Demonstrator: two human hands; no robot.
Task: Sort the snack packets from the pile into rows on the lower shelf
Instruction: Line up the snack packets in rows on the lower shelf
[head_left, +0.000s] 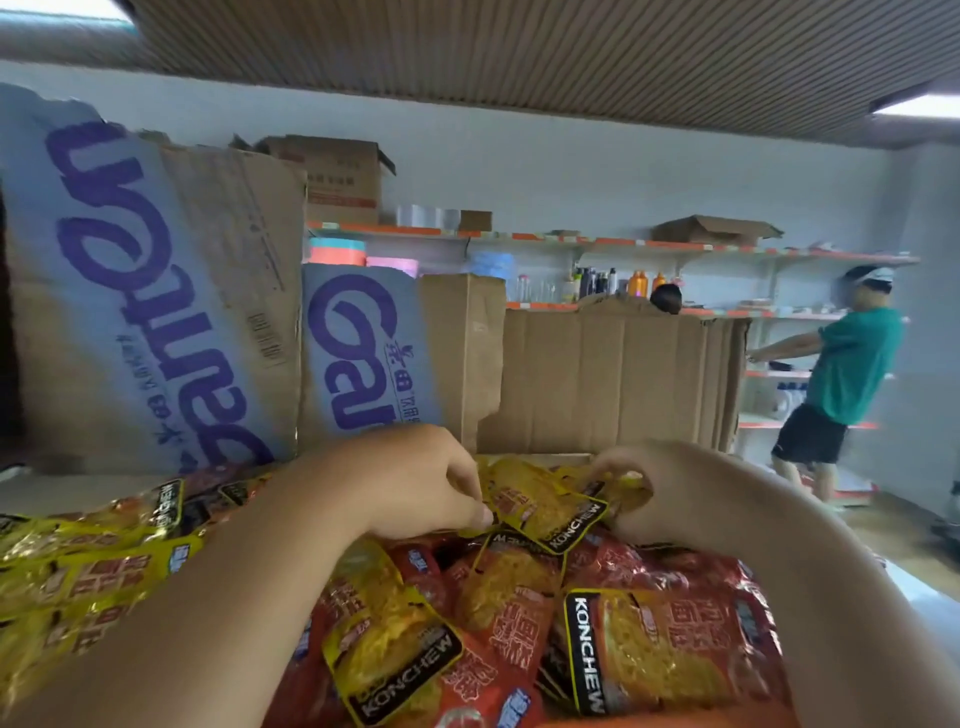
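A pile of red and yellow snack packets (519, 639) fills the lower middle of the view. Yellow packets (88, 566) lie side by side at the left. At the far edge of the pile, my left hand (415, 483) pinches the left edge of a yellow packet (540, 506). My right hand (670, 493) has its fingers closed on the packet's right end. Both forearms cross over the pile and hide part of it.
Tall cardboard boxes (156, 312) and a flat cardboard sheet (613, 384) stand right behind the pile. Wall shelves (597, 241) with bottles run along the back. A person in a green shirt (852, 364) stands at the far right by the shelves.
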